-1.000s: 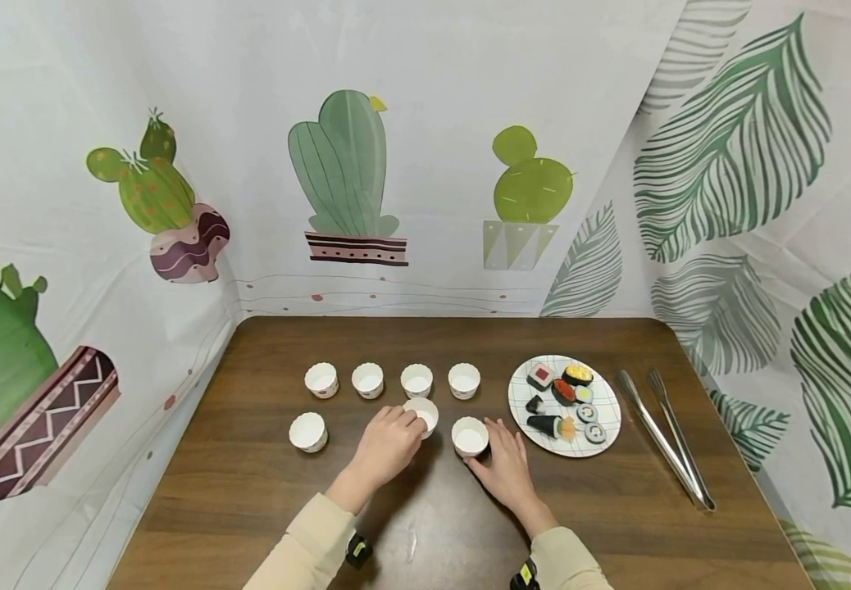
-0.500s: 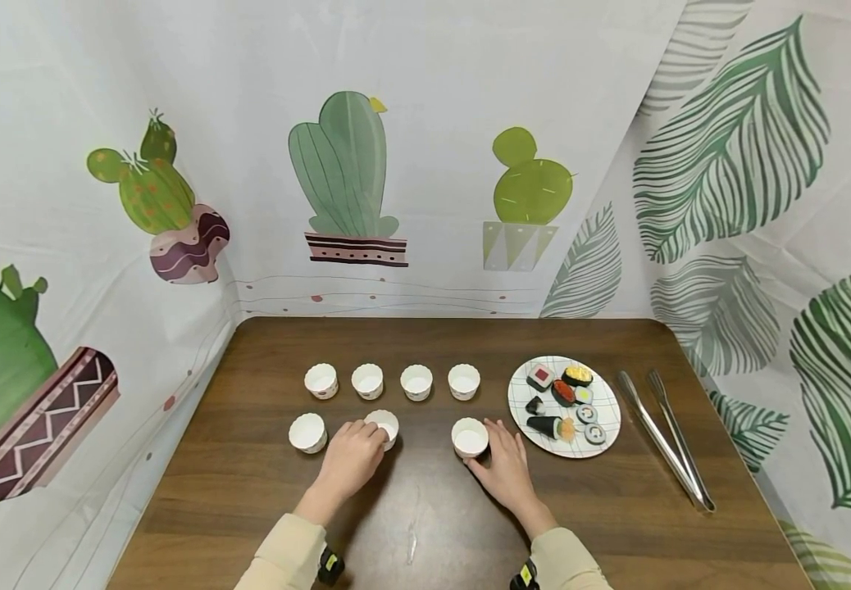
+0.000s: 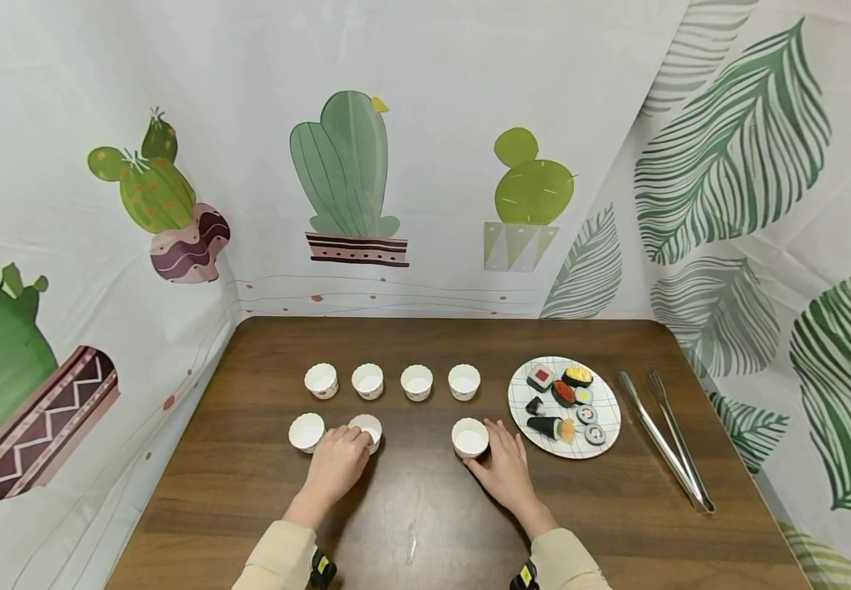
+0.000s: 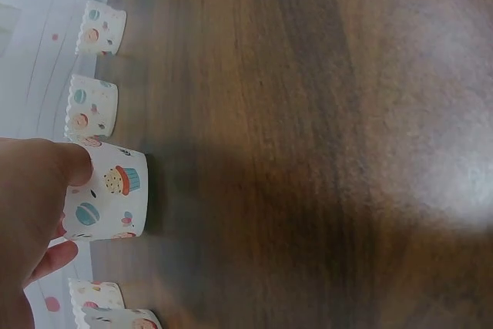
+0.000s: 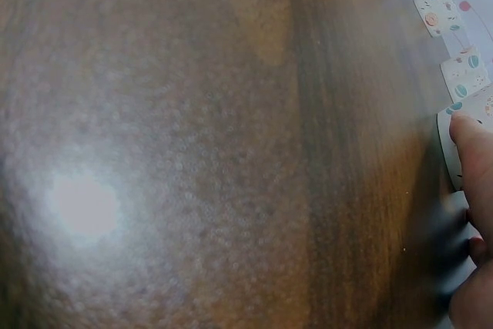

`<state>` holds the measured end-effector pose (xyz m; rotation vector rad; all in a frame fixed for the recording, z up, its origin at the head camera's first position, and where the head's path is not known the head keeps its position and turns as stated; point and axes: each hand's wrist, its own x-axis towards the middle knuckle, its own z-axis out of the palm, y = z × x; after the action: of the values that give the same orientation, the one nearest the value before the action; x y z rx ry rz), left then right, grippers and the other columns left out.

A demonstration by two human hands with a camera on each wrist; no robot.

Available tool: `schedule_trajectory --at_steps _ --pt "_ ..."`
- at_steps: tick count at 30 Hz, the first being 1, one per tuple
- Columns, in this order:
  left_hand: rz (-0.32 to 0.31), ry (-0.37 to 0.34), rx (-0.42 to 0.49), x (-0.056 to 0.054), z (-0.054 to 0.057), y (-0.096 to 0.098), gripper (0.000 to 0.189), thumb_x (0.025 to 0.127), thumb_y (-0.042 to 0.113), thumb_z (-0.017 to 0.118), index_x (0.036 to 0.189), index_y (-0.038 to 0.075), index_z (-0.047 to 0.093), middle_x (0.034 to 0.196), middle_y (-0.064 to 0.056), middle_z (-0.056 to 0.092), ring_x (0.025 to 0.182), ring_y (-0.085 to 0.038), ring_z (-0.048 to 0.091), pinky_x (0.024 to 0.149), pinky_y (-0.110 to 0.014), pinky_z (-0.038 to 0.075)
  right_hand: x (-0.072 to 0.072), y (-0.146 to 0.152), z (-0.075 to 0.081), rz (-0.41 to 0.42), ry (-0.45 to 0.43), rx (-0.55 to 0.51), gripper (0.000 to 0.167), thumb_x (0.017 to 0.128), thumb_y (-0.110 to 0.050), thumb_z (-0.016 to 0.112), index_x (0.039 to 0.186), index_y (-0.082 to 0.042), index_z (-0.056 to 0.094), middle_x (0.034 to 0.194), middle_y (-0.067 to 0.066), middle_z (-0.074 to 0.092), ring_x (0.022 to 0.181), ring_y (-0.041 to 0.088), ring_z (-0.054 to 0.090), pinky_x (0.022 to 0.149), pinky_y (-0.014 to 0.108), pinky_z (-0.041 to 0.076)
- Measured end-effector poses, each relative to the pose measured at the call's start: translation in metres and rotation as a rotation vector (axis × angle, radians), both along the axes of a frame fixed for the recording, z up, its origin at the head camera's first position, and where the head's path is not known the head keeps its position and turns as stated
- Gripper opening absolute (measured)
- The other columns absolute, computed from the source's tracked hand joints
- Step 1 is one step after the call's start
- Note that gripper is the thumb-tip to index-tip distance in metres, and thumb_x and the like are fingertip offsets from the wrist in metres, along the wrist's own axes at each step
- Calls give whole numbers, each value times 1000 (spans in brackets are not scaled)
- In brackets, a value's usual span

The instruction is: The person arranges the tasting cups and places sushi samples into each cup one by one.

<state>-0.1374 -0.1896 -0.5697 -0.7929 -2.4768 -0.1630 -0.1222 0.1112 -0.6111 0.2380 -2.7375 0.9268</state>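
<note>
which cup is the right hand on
The rightmost front cup is the only one the right hand grips. The left hand holds the middle front cup, and no hand touches the four back cups.

The desk [image 3: 197, 500] is brown with darker streaks. The cups [image 4: 112, 194] on it are white, with little orange and blue-green pictures on their sides; one shows a dotted yellow cupcake [image 4: 122, 180]. By the far right corner, the plate [image 3: 608, 404] is white with thin dark squares. One sushi [image 3: 563, 392] has a red top. The tongs [image 3: 664, 438] by the right edge are silver. The cloth [image 3: 440, 164] is white with green cactuses [image 3: 355, 164] and leaves [image 3: 735, 147].
</note>
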Motion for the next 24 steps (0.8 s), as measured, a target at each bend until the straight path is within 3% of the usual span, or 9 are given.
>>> schedule_trajectory --at_steps 5,11,19,24 --pt "21 16 7 0 -4 -1 13 63 8 68 72 12 60 67 2 54 61 -20 53 57 -33 42 0 0 -1 2 7 -2 69 67 -29 78 124 -1 51 128 17 52 126 37 41 102 59 22" --pt "26 3 8 1 -5 -2 7 66 8 64 72 11 61 68 2 55 62 -20 53 57 -33 43 0 0 -1 1 13 -2 69 67 -29 78 124 -1 51 128 17 52 125 37 42 102 59 22" --pt "38 19 8 2 -4 -3 18 62 7 73 75 12 61 72 0 56 66 -22 55 59 -33 44 0 0 0 0 9 4 68 68 -29 78 123 -2 51 128 17 52 125 37 42 102 59 22" --pt "25 37 54 0 0 -3 24 60 9 74 81 11 64 82 -1 61 75 -23 58 66 -34 47 0 1 1 0 4 -2 68 68 -28 78 124 -1 51 128 17 52 126 37 41 102 60 22"
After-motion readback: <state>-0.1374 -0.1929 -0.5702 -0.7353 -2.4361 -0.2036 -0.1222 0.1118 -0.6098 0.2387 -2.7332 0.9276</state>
